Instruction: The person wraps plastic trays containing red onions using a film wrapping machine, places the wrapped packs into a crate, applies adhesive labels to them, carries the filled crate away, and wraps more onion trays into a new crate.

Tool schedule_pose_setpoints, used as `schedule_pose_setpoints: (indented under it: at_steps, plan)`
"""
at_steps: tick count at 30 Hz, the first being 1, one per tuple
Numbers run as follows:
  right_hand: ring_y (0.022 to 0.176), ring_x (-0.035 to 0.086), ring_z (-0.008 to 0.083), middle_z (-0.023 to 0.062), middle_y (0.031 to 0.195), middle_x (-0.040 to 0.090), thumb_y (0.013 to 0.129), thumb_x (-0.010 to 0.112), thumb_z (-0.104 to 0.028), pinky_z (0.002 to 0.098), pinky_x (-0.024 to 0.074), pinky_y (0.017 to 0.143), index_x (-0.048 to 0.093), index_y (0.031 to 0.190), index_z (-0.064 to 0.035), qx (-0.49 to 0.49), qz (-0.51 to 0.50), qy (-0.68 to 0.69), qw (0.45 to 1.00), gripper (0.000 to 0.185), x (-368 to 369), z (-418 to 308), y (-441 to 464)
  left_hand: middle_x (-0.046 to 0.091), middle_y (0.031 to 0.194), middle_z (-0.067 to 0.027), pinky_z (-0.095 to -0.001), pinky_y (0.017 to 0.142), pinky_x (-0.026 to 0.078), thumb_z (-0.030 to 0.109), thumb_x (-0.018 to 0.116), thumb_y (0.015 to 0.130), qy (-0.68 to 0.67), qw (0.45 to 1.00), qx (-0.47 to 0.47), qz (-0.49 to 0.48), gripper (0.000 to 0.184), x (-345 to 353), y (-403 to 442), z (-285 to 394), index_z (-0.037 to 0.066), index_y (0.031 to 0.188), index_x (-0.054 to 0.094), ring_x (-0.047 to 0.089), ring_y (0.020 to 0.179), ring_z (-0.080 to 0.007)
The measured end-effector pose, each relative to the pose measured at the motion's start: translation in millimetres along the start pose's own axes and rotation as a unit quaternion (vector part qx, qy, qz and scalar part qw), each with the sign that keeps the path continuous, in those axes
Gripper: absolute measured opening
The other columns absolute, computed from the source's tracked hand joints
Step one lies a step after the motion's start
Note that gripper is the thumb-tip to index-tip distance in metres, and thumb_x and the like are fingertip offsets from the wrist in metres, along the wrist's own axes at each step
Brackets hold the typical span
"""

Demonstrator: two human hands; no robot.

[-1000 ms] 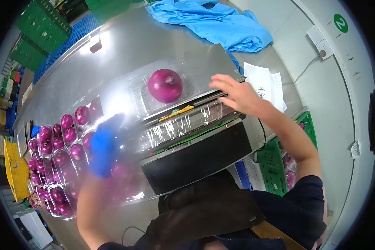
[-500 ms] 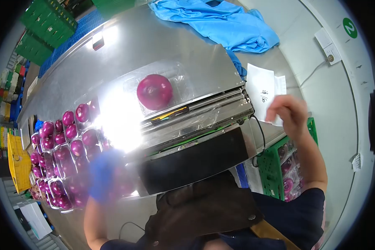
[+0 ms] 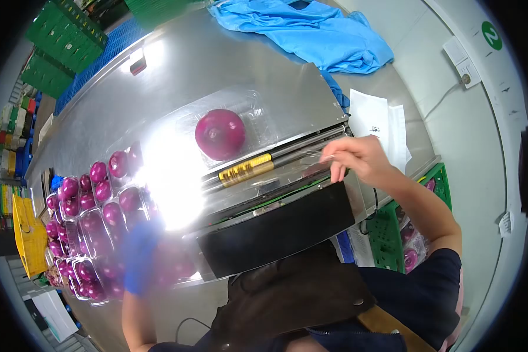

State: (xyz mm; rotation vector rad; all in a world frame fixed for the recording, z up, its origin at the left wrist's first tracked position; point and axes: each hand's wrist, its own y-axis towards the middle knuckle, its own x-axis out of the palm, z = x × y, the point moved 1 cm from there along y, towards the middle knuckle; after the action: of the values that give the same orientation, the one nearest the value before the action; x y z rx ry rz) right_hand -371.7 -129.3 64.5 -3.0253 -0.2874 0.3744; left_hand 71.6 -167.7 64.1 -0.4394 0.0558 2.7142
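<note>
My left hand (image 3: 139, 258), in a blue glove, is smeared by motion at the left front, beside the trays of purple onions (image 3: 112, 214); its fingers cannot be made out. A blurred pinkish-purple shape (image 3: 173, 258) shows just right of it. My bare right hand (image 3: 361, 159) is over the right end of the wrapping machine (image 3: 276, 229), thumb and fingers pinched on thin clear film (image 3: 312, 155). Behind the rollers, a large purple onion (image 3: 220, 135) sits in a clear plastic tray (image 3: 258, 132). A yellow label (image 3: 245, 169) shows on the roller.
Blue cloth (image 3: 311, 35) lies at the back of the steel table (image 3: 234, 64). White papers (image 3: 369, 117) are at the right, above a green crate (image 3: 387, 234) of packed onions. A yellow crate (image 3: 29, 234) and stacked green crates (image 3: 67, 35) stand at the left.
My right hand has moved left from above the papers to the machine's right end and now pinches film. The yellow label has turned further into view. My left hand stays blurred near the trays.
</note>
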Motion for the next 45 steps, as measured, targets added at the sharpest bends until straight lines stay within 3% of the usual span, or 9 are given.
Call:
schedule_pose_setpoints:
  at_steps: [5,8,12,18,22,29,38,41,45]
  plan:
    - [0.078,0.068,0.0239,0.0148,0.094,0.061,0.096,0.046,-0.006,0.0303,0.0545,0.072,0.054,0.104,0.0027,-0.360,0.261,0.023,0.896,0.014,-11,-58,36,0.063,0.109,-0.0146,-0.0327,0.090,0.047,0.018,0.054,0.093,-0.073,0.920,0.195,0.332,0.030,-38,48,51,-0.002,0.114,0.062,0.060,0.098,-0.0218]
    - [0.092,0.065,0.0292,0.0192,0.108,0.059,0.096,0.050,-0.017,0.0358,0.0510,0.085,0.053,0.111,0.0012,-0.421,0.339,-0.153,0.827,0.024,-8,-66,122,0.056,0.127,-0.0138,-0.0330,0.102,0.041,0.019,0.050,0.095,0.135,0.937,0.196,0.255,0.039,-43,154,56,-0.001,0.129,0.050,0.054,0.116,-0.0220]
    - [0.108,0.055,0.0367,0.0221,0.111,0.058,0.094,0.048,-0.041,0.0447,0.0404,0.097,0.058,0.097,0.0036,-0.146,0.153,-0.430,0.878,0.046,16,50,195,0.038,0.144,-0.0145,-0.0368,0.110,0.028,0.012,0.057,0.089,0.273,0.932,0.227,0.067,0.045,33,198,-46,0.005,0.132,0.047,0.042,0.128,-0.0300]
    - [0.070,0.065,0.0288,0.0200,0.085,0.062,0.097,0.041,-0.041,0.0359,0.0513,0.062,0.055,0.089,0.0074,0.049,-0.001,-0.067,0.997,0.051,39,-23,103,0.052,0.124,-0.0163,-0.0281,0.069,0.054,0.034,0.053,0.094,-0.090,0.986,-0.141,-0.021,0.067,33,123,-18,-0.012,0.137,0.029,0.059,0.099,-0.0207]
    - [0.057,0.063,0.0246,0.0178,0.081,0.062,0.099,0.037,-0.036,0.0312,0.0503,0.052,0.054,0.089,0.0083,0.164,-0.065,0.021,0.984,0.048,51,-57,25,0.060,0.100,-0.0099,-0.0292,0.076,0.050,0.035,0.051,0.095,-0.121,0.936,-0.283,-0.170,0.042,43,54,73,-0.003,0.113,0.052,0.060,0.091,-0.0177]
    - [0.059,0.064,0.0210,0.0159,0.082,0.064,0.098,0.044,-0.034,0.0306,0.0503,0.053,0.053,0.097,0.0040,0.223,-0.036,0.019,0.974,0.039,98,31,-48,0.060,0.088,-0.0035,-0.0232,0.071,0.045,0.028,0.051,0.097,-0.003,0.942,-0.309,-0.131,0.032,90,-23,-27,-0.002,0.109,0.054,0.054,0.080,-0.0080]
    - [0.056,0.054,0.0405,0.0226,0.059,0.053,0.092,0.056,-0.034,0.0418,0.0415,0.051,0.061,0.065,0.0008,0.152,0.240,-0.204,0.937,0.044,87,74,-68,0.054,0.059,0.0013,-0.0230,0.046,0.034,0.030,0.051,0.097,0.053,0.942,-0.180,0.279,0.037,104,-66,-112,0.000,0.079,0.063,0.044,0.051,-0.0044]
    - [0.048,0.031,0.0088,0.0097,0.047,0.035,0.089,0.061,-0.029,0.0321,0.0301,0.043,0.050,0.060,0.0046,0.148,0.172,-0.211,0.951,0.046,64,75,-103,0.052,0.052,-0.0020,-0.0283,0.038,0.034,0.030,0.056,0.092,0.195,0.951,-0.199,0.135,0.034,81,-106,-102,0.001,0.076,0.064,0.046,0.038,-0.0105]
    - [0.044,0.037,0.0126,0.0123,0.047,0.041,0.086,0.063,-0.028,0.0342,0.0329,0.044,0.056,0.063,0.0040,0.290,0.085,-0.156,0.940,0.041,75,134,-168,0.056,0.058,-0.0042,-0.0298,0.044,0.039,0.023,0.057,0.089,0.376,0.921,-0.043,-0.095,0.026,89,-170,-152,0.001,0.080,0.066,0.052,0.047,-0.0116]
